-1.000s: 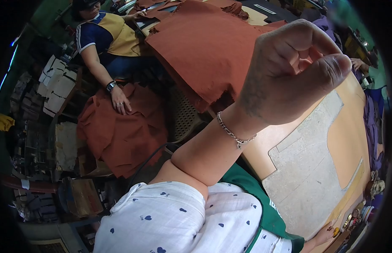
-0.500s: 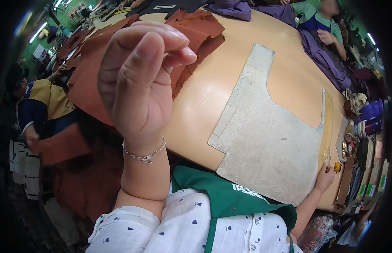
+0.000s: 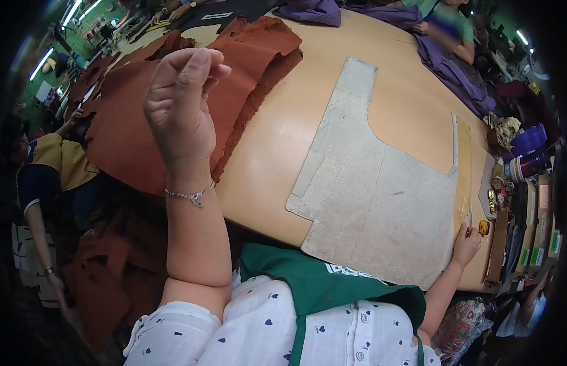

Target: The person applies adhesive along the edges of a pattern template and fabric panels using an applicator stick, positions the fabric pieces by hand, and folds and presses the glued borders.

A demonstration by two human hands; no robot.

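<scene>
Grey and flat, the board (image 3: 381, 201) is lying on the tan table (image 3: 265, 146), a yellow strip (image 3: 463, 165) running along its right edge; it is looking stiff, fairly light and perhaps slippery — the straight outer edges are probably offering the best hold, the narrow tongue (image 3: 357, 85) bending most easily; the right hand (image 3: 466, 245) is resting by the strip's lower end, though I cannot tell whether it is gripping anything; the left hand (image 3: 181, 110) is hanging raised before red sheets (image 3: 125, 122), thumb and fingertips held together.

Tabletop (image 3: 259, 174) lies open between red sheets (image 3: 128, 116) and grey template (image 3: 381, 201); containers (image 3: 532, 162) crowd its right.
</scene>
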